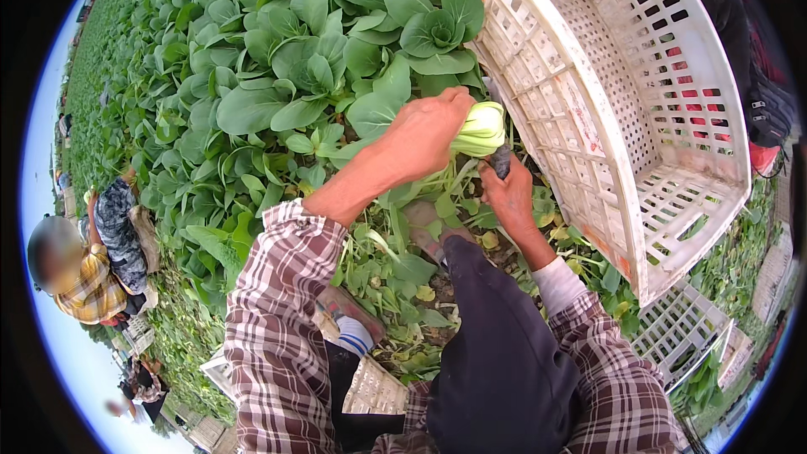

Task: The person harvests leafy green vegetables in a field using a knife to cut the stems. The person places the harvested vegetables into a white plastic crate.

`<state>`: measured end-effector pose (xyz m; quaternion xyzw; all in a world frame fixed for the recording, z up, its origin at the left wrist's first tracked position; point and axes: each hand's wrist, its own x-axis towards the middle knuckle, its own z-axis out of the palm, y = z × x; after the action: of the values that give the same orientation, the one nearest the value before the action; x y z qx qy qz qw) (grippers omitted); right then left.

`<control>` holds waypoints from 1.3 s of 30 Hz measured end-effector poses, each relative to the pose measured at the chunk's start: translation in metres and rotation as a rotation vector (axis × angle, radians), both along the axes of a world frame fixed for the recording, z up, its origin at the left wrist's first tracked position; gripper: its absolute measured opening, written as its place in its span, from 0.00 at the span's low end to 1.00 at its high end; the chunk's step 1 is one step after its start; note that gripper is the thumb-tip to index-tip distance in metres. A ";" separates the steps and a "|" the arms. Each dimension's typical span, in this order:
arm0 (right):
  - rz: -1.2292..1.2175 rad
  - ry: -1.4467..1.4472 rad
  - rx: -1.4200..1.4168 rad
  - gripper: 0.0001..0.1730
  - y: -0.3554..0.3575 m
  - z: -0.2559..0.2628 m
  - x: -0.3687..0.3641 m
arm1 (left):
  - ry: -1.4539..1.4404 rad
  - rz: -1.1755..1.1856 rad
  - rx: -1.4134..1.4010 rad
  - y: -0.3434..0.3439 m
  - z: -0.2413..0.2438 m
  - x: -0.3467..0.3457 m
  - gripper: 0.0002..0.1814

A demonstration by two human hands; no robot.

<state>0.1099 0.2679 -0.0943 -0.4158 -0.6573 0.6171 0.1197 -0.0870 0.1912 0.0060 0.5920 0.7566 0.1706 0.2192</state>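
Note:
My left hand (432, 129) is closed around a head of bok choy (482, 129), with its pale stem base turned to the right. Just below that base, my right hand (509, 192) grips a dark handle-like tool (501, 161); most of the tool is hidden, so its kind cannot be told. Beside both hands, on the right, a large white plastic crate (567, 107) stands tilted, with its perforated inside showing. Growing bok choy plants (438, 31) fill the ground above and left of my hands.
Cut leaves and stems (403, 271) litter the soil round my shoes. Another white crate (681, 328) holding greens is at lower right. A woven seat or basket (375, 388) is beneath me. Other people are at far left, one in a yellow plaid shirt (94, 287), and another behind the large crate.

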 end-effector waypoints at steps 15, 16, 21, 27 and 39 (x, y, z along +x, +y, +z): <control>0.167 -0.126 0.507 0.16 0.038 -0.045 -0.067 | 0.882 -0.161 -0.185 -0.010 -0.072 -0.109 0.17; 0.174 -0.145 0.559 0.16 0.041 -0.048 -0.076 | 0.848 -0.147 -0.178 -0.010 -0.071 -0.110 0.17; 0.212 -0.261 0.569 0.18 0.063 -0.064 -0.112 | 0.649 -0.050 -0.115 -0.013 -0.075 -0.116 0.15; 0.348 -0.356 0.370 0.19 0.089 -0.072 -0.132 | 0.551 -0.027 -0.075 -0.016 -0.073 -0.126 0.16; 0.435 -0.284 -0.063 0.22 0.106 -0.068 -0.149 | 0.580 -0.048 -0.059 -0.018 -0.074 -0.127 0.15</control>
<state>-0.0388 0.3736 -0.1622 -0.3506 -0.7218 0.5840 -0.1223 -0.2137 0.1730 -0.0677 0.6270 0.7782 -0.0331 0.0148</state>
